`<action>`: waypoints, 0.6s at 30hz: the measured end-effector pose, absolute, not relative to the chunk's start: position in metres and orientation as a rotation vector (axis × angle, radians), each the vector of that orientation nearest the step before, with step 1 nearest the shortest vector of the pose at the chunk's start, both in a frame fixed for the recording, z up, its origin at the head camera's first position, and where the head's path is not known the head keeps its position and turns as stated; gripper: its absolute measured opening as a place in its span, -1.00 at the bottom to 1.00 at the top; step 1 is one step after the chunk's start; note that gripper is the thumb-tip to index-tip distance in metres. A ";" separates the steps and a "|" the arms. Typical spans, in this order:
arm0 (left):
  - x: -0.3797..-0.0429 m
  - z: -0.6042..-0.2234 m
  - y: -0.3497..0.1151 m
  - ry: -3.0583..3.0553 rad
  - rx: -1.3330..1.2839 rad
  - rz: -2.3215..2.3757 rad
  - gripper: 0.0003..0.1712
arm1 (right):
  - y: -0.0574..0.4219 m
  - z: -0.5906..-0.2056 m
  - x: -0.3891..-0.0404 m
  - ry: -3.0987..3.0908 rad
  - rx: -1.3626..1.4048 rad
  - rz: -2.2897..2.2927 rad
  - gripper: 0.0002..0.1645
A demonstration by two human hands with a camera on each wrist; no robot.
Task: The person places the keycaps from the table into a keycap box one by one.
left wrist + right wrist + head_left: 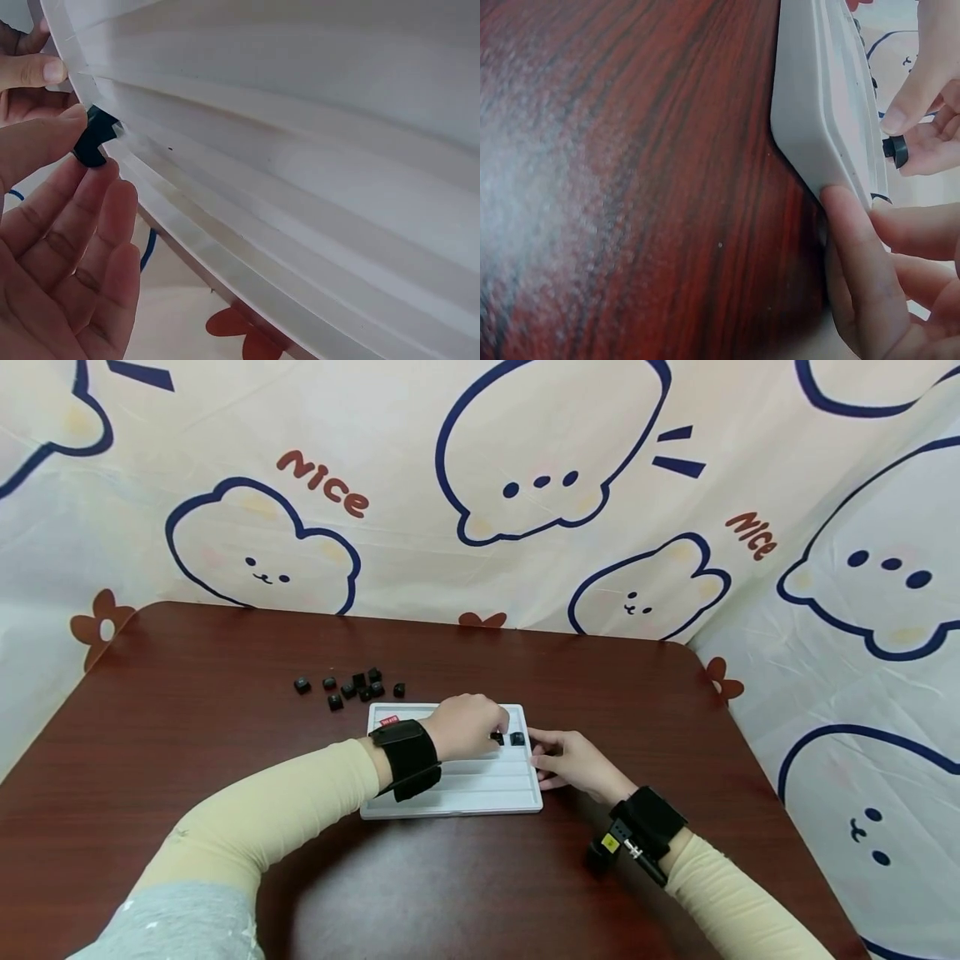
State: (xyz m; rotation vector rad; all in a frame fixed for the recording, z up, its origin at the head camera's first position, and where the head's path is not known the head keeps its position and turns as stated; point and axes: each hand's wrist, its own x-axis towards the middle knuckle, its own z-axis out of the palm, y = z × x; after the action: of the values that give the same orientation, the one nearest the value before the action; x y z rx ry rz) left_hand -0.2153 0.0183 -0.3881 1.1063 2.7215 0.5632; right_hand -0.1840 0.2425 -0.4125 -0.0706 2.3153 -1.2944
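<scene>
My left hand (468,727) is over the upper right part of a white ridged tray (450,793). Between thumb and fingertips it pinches a small black keycap (96,136), close above a ridge near the tray's edge. In the right wrist view the same keycap (897,150) shows its hollow side. A second keycap (517,738) sits on the tray just to the right. My right hand (573,764) grips the tray's right edge, one fingertip (840,199) against the side wall and another at the rim.
Several loose black keycaps (348,691) lie on the dark wooden table (465,893) behind the tray, to its left. A small red label (389,721) marks the tray's upper left corner. A patterned cloth (405,560) hangs behind the table and along its sides.
</scene>
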 end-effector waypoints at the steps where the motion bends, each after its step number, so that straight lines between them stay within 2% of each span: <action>1: -0.216 -0.388 0.018 2.724 1.105 0.559 -0.79 | 0.242 -0.413 -0.184 2.315 -0.072 -1.294 -0.35; 10: -0.216 -0.393 0.021 2.775 1.136 0.486 -0.88 | 0.242 -0.415 -0.183 2.287 -0.083 -1.314 -0.34; 18: -0.218 -0.393 0.026 2.801 1.154 0.446 -0.85 | 0.243 -0.415 -0.184 2.268 -0.087 -1.351 -0.34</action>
State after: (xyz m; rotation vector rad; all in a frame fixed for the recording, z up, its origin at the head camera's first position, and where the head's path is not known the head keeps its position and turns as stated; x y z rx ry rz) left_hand -0.2184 0.0261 -0.3932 1.1545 2.8013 0.4458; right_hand -0.1845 0.2427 -0.4149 -0.0871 2.2679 -1.3507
